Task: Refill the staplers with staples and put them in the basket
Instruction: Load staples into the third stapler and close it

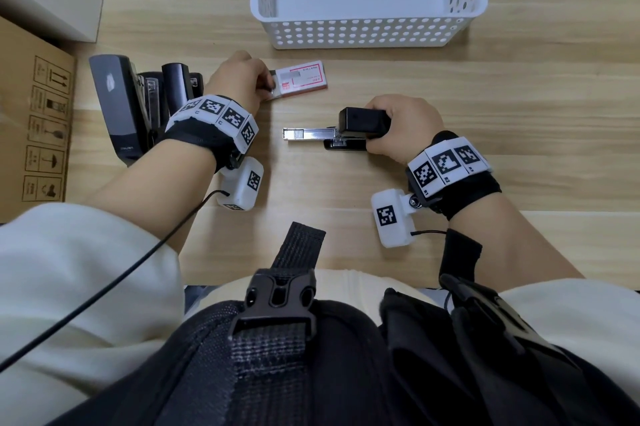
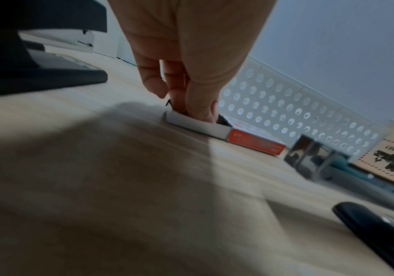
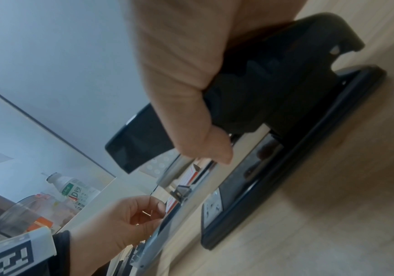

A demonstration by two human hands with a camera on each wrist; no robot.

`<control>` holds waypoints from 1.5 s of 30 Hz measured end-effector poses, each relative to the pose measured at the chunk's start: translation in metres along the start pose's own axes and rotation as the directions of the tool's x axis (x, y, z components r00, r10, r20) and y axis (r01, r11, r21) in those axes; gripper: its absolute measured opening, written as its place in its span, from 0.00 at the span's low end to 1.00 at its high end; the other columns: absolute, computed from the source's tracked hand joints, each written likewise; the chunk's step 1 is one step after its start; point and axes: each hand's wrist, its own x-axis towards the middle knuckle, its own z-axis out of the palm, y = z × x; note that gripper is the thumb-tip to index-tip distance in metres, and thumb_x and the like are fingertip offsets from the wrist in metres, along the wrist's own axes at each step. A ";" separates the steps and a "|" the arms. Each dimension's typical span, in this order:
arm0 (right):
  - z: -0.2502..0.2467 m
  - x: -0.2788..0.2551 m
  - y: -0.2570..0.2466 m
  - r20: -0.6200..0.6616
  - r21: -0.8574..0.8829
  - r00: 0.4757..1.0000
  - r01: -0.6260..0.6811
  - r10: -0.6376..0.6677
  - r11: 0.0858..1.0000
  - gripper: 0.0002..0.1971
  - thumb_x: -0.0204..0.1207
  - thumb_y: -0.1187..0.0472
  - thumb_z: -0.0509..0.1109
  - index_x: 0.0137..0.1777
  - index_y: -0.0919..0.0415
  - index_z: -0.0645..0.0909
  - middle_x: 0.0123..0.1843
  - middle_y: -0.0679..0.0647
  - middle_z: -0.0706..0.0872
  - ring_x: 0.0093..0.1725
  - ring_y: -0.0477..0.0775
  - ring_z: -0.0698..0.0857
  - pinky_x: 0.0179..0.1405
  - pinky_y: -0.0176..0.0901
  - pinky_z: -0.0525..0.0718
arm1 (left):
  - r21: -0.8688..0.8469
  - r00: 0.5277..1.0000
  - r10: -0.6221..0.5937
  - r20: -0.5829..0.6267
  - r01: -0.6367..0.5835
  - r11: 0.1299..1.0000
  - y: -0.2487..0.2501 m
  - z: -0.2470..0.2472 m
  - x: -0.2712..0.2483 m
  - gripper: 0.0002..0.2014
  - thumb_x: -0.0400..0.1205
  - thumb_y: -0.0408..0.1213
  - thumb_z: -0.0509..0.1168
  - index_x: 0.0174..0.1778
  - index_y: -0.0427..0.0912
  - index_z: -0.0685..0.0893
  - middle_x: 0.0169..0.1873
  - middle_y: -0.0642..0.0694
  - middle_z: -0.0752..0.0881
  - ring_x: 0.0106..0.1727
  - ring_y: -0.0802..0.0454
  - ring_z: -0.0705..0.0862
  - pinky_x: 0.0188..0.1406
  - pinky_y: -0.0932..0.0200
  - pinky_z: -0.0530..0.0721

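A red-and-white staple box (image 1: 301, 79) (image 2: 254, 140) lies on the wooden table with its inner tray slid out toward my left hand (image 1: 239, 79) (image 2: 186, 104). That hand's fingertips reach into the tray's open end; what they pinch is hidden. My right hand (image 1: 398, 129) (image 3: 191, 93) grips a small black stapler (image 1: 360, 124) (image 3: 285, 93) standing on the table. Its top is raised and its metal staple rail (image 1: 308, 133) sticks out to the left. The white perforated basket (image 1: 363, 34) stands beyond, with nothing in it.
Several dark staplers (image 1: 138, 103) stand open in a row at the left, just behind my left wrist. A cardboard box (image 1: 34, 120) sits at the far left edge. Bare wooden table lies between the hands and my body.
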 end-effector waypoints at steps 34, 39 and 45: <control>-0.005 -0.005 -0.005 -0.017 0.017 1.000 0.005 -0.004 1.000 0.17 0.64 0.64 0.72 0.53 0.50 0.82 0.41 0.46 0.81 0.43 0.53 0.79 0.40 0.39 0.72 | -0.365 0.999 0.030 0.030 -0.017 0.931 0.037 -0.004 -0.052 0.06 0.68 0.31 0.75 0.40 0.42 0.90 0.30 0.53 0.85 0.25 0.73 0.79 0.38 0.82 0.79; -0.004 -0.005 -0.005 -0.027 0.022 1.000 0.009 -0.008 1.000 0.17 0.64 0.64 0.72 0.53 0.50 0.82 0.41 0.46 0.81 0.43 0.52 0.79 0.40 0.39 0.73 | -0.329 0.993 0.087 0.075 -0.058 0.943 0.040 0.003 -0.058 0.16 0.67 0.35 0.76 0.49 0.53 0.88 0.37 0.57 0.87 0.43 0.62 0.86 0.55 0.65 0.81; -0.005 -0.005 -0.005 -0.019 0.011 1.000 0.008 -0.008 1.000 0.16 0.64 0.64 0.72 0.52 0.50 0.81 0.40 0.47 0.81 0.43 0.53 0.79 0.40 0.39 0.73 | -0.285 0.996 0.076 0.053 -0.058 0.957 0.041 0.007 -0.061 0.16 0.68 0.36 0.76 0.52 0.50 0.87 0.45 0.51 0.89 0.46 0.61 0.83 0.60 0.64 0.79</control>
